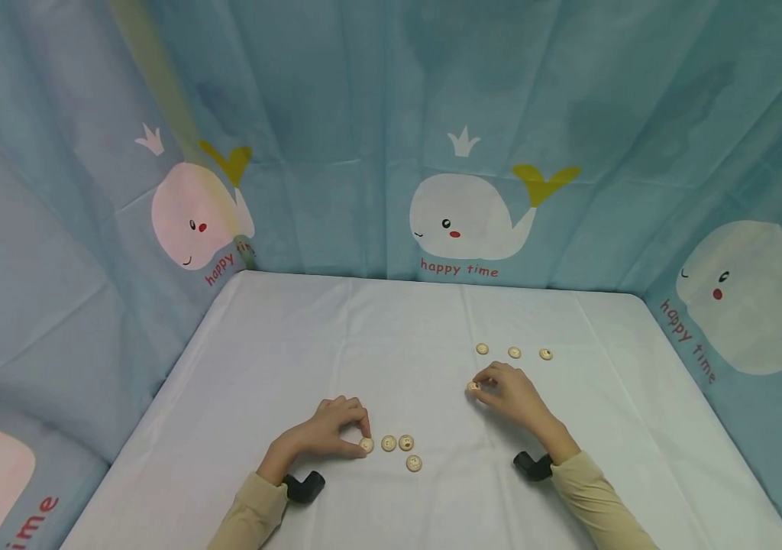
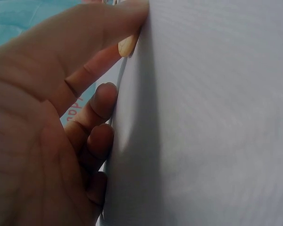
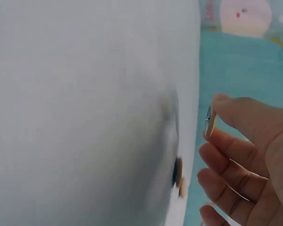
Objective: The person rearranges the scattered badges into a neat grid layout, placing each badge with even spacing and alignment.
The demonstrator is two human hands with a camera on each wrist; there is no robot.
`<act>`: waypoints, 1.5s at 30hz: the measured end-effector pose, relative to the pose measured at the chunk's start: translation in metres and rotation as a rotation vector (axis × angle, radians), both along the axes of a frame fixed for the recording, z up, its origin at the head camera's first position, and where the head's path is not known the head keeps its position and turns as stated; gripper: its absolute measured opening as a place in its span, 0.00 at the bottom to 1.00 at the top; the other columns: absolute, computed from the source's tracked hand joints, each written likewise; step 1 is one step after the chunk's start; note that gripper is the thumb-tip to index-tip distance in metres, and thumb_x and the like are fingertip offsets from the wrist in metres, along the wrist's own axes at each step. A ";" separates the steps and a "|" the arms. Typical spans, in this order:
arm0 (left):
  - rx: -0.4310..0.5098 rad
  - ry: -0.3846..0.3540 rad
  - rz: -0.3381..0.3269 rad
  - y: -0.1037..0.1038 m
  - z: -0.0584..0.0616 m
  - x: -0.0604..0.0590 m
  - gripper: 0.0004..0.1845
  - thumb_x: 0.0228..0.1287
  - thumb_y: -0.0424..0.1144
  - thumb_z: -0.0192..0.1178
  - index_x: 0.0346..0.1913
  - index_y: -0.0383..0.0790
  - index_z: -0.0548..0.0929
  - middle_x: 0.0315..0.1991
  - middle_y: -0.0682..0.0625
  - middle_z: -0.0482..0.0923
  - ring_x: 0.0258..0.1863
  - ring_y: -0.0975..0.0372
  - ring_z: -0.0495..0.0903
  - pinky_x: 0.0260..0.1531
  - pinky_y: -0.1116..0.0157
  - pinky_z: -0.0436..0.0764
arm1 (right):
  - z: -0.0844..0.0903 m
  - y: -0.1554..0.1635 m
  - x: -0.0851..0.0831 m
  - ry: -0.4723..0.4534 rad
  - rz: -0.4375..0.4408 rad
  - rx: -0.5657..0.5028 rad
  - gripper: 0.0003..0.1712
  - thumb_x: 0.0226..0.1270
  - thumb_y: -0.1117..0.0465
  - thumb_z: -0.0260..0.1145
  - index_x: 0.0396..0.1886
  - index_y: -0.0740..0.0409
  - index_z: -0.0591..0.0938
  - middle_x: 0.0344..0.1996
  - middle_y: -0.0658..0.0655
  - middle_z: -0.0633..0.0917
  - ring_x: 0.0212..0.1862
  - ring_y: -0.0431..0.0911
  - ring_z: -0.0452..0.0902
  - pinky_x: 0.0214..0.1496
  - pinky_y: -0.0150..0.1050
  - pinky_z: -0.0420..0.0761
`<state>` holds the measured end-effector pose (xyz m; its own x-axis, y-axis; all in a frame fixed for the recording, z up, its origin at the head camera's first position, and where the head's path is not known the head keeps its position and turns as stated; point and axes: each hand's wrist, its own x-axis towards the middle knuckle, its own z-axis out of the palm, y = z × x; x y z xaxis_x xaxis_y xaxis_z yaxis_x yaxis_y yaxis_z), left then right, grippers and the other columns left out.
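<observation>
While the left hand (image 1: pixel 325 429) pinches one button (image 1: pixel 366 444) and the right hand (image 1: pixel 511 393) pinches another button (image 1: pixel 473 386), three near buttons (image 1: pixel 406 443) seem done; three far buttons (image 1: pixel 515 352) seem left.

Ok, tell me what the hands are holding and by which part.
The left hand pinches one beige disc by its rim, between thumb and finger; the right hand likewise pinches a second disc by its rim.

Head cam I see sits high, faces forward-down, takes in most of the tabletop (image 1: pixel 295 344) and the curtain (image 1: pixel 336 153). Wrist cams: close-up, low, tabletop tipped sideways. Left hand (image 1: pixel 327 429), right hand (image 1: pixel 513 393): each shared by its wrist view and head.
</observation>
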<state>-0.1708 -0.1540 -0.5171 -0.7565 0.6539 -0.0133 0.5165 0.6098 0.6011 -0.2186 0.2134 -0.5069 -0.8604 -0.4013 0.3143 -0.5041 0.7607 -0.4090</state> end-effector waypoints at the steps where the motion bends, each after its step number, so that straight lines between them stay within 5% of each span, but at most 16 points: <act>1: -0.001 -0.002 0.000 0.000 0.000 0.000 0.10 0.49 0.49 0.68 0.32 0.59 0.77 0.35 0.63 0.70 0.37 0.69 0.62 0.43 0.59 0.57 | 0.000 0.003 0.000 -0.001 -0.006 -0.007 0.10 0.50 0.55 0.73 0.33 0.51 0.84 0.29 0.45 0.81 0.33 0.41 0.75 0.37 0.40 0.70; 26: 0.015 -0.011 -0.003 -0.001 -0.001 -0.001 0.10 0.49 0.51 0.68 0.32 0.59 0.77 0.36 0.65 0.70 0.38 0.69 0.63 0.43 0.60 0.57 | -0.006 0.062 -0.012 -0.143 -0.232 -0.051 0.13 0.55 0.54 0.70 0.34 0.58 0.84 0.30 0.52 0.81 0.34 0.46 0.74 0.34 0.40 0.72; 45: 0.015 -0.015 -0.001 -0.001 -0.002 -0.004 0.10 0.49 0.52 0.68 0.31 0.59 0.77 0.37 0.66 0.70 0.39 0.69 0.64 0.44 0.59 0.57 | -0.005 0.074 -0.020 -0.220 -0.257 -0.027 0.14 0.55 0.57 0.70 0.38 0.60 0.84 0.30 0.53 0.82 0.29 0.41 0.70 0.30 0.37 0.69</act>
